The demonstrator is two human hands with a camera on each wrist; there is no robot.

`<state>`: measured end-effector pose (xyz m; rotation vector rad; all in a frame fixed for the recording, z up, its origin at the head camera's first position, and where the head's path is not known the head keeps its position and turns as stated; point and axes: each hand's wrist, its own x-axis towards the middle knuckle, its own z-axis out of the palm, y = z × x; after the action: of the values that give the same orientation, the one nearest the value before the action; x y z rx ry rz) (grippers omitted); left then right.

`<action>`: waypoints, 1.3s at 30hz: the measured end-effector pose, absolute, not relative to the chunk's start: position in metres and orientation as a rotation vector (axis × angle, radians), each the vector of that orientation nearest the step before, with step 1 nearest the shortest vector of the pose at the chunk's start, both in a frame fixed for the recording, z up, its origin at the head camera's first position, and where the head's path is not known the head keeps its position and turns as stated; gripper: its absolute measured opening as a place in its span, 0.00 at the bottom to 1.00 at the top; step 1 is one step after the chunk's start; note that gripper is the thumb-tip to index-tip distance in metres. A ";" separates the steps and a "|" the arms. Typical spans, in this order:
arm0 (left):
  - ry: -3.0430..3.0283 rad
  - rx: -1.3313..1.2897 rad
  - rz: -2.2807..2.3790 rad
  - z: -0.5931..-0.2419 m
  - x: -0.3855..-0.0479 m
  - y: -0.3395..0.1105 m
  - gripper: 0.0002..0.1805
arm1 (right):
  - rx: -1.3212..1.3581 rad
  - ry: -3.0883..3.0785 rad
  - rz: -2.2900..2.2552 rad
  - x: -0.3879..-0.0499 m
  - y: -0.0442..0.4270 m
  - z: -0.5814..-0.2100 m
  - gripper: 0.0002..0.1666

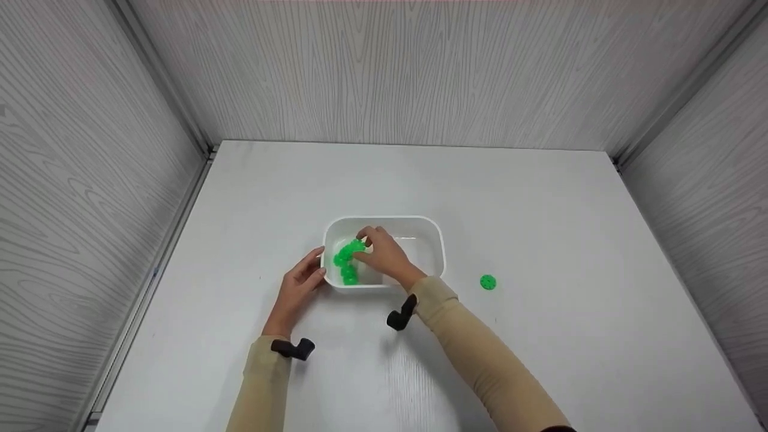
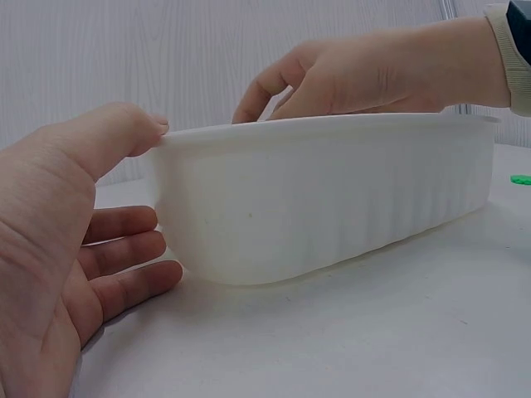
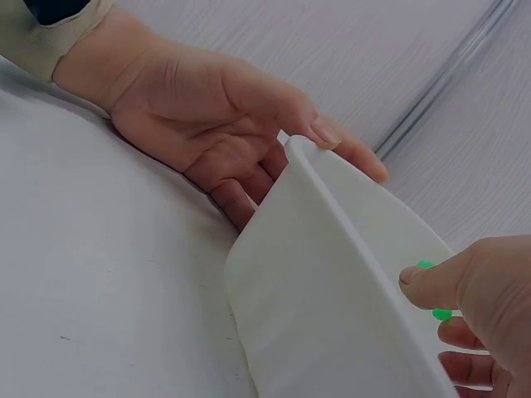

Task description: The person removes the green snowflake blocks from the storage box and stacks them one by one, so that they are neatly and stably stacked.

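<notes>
A white tray (image 1: 384, 286) holds several bright green toothed pieces (image 1: 349, 273) bunched at its left end. My left hand (image 1: 298, 293) touches that end from outside; in the left wrist view the thumb of this hand (image 2: 62, 224) rests on the rim of the tray (image 2: 332, 199), with loosely bent fingers beside the wall. Reaching over the near wall, my right hand (image 1: 387, 258) has its thumb and fingers around a green piece (image 1: 358, 245). Behind the right thumb (image 3: 440, 286) in the right wrist view, green edges (image 3: 442, 315) show; the tray wall hides the rest.
A single round green disc (image 1: 488, 282) lies flat on the white table (image 1: 540, 348), to the right of the tray. Pale wood-grain panels (image 1: 408, 72) stand along the back and both sides of the table.
</notes>
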<state>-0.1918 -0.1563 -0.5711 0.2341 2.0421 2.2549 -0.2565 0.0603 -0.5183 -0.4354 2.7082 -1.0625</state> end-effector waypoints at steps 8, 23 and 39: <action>2.066 0.269 2.221 -0.555 -0.185 -0.155 0.27 | -0.517 2.734 -1.175 -0.245 0.068 -0.518 0.22; 2.081 0.250 2.217 -0.555 -0.184 -0.156 0.27 | -0.537 2.782 -1.308 -0.232 0.084 -0.504 0.20; 2.079 0.263 2.222 -0.555 -0.185 -0.153 0.27 | -0.547 2.810 -1.523 -0.215 0.109 -0.501 0.20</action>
<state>-0.1847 -0.1526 -0.5554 0.2633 2.0795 2.2215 -0.2151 0.1094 -0.5008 -0.5469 2.8098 -1.5234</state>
